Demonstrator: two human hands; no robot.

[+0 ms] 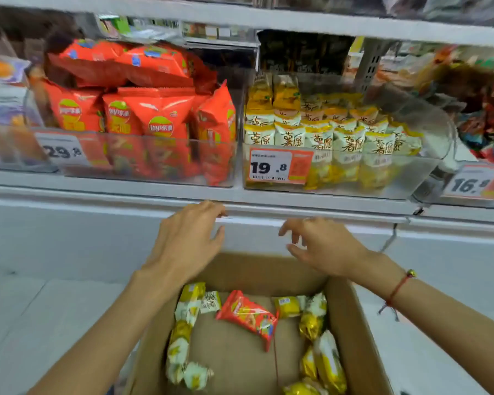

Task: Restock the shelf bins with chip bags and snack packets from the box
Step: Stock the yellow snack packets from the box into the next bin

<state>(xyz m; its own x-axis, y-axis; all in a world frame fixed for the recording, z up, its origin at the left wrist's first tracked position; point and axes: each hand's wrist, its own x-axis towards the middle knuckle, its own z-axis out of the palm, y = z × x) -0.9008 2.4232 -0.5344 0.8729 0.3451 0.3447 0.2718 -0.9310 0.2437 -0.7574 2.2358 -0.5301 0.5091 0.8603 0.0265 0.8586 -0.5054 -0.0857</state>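
Both hands are empty, fingers loose: the left hand (187, 240) and right hand (325, 246) hover above the box's (351, 323) far edge, below the shelf's front edge. The red chip bag (248, 316) lies mid-box, puffy and shiny. It could slip, or get squashed into the already full red bin (131, 163).

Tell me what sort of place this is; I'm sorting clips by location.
Most likely a shop's snack aisle. Clear shelf bins carry a printed price tag, red chip bags and yellow-and-white snack packets fill them, and a cardboard box of stock sits below.
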